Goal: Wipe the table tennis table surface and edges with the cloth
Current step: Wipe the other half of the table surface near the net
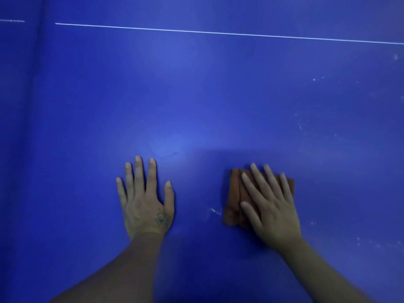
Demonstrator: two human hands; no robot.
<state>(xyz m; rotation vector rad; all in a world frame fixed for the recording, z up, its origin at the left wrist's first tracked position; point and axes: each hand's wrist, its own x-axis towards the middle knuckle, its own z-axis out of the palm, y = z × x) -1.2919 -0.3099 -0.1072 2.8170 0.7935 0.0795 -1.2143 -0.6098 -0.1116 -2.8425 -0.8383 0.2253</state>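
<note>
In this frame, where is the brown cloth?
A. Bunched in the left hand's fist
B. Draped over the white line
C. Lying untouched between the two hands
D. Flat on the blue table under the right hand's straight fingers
D: the folded cloth lies flat on the table under the right hand, whose fingers are spread straight across it; the left hand rests flat on bare table.
</note>
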